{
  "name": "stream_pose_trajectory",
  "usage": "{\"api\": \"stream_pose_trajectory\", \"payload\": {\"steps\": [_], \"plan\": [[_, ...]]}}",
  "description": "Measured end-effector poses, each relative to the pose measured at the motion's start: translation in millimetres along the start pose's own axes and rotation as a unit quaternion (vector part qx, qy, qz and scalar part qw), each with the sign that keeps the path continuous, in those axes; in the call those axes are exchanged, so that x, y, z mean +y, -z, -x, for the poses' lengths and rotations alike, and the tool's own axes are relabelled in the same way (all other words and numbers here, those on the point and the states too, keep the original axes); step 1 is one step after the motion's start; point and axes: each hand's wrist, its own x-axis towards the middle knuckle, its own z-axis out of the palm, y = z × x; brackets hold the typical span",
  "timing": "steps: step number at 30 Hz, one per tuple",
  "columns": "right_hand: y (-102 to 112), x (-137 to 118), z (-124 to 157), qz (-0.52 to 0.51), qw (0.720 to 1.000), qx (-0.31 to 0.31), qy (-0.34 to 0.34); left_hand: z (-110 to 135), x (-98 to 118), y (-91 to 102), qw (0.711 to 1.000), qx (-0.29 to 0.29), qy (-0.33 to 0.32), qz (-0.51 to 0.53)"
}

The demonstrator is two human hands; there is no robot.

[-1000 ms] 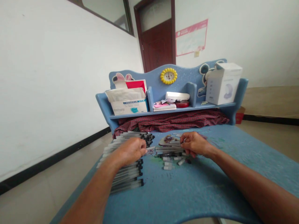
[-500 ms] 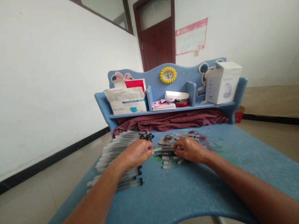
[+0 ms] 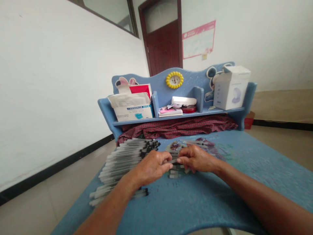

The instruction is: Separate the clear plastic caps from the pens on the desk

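Note:
My left hand [image 3: 155, 165] is closed in a pinch over the middle of the blue desk. Its fingertips are near those of my right hand [image 3: 195, 158], which is closed too. A slim grey pen [image 3: 174, 160] spans the small gap between both sets of fingers, slightly blurred. To the left lies a large row of clear pens [image 3: 117, 163] with black ends, partly covered by my left forearm. Under and around my right fingers are more loose pens [image 3: 195, 142] and several short clear caps [image 3: 174, 174].
The blue desk [image 3: 156, 209] has a raised shelf holding a mask box [image 3: 133, 111], papers [image 3: 170, 112], a red round case [image 3: 189, 109] and a white box [image 3: 231, 88]. Checked cloth [image 3: 178, 126] lies bunched beneath the shelf. A yellow-rimmed clock [image 3: 174, 80] decorates the backboard.
My left hand has moved right, bringing its fingertips close to my right hand's. My right hand has shifted slightly left. The pale piece at my left fingertips is now between both hands.

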Motion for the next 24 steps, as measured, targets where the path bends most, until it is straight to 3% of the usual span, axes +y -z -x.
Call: {"api": "stream_pose_trajectory", "payload": {"steps": [4, 8, 15, 20, 24], "plan": [[18.5, 7.1, 0.0, -0.063, 0.997, 0.035, -0.018, 2.7, -4.9, 15.7, 0.999, 0.030, 0.033, 0.004], [34.0, 7.2, 1.5, -0.055, 0.998, 0.028, -0.017, 5.0, -5.1, 25.4, 0.998, 0.039, 0.035, 0.025], [47.2, -17.6, 7.2, 0.066, 0.997, -0.049, -0.011, 6.1, 13.6, 22.3, 0.999, 0.019, 0.001, 0.040], [56.3, -41.3, 24.8, 0.135, 0.986, -0.080, -0.056, 8.0, 22.9, 24.4, 1.000, -0.020, 0.007, 0.023], [58.2, -65.6, 56.7, 0.218, 0.972, -0.088, -0.003, 14.2, 39.1, 33.7, 0.997, -0.056, -0.032, -0.032]]}}
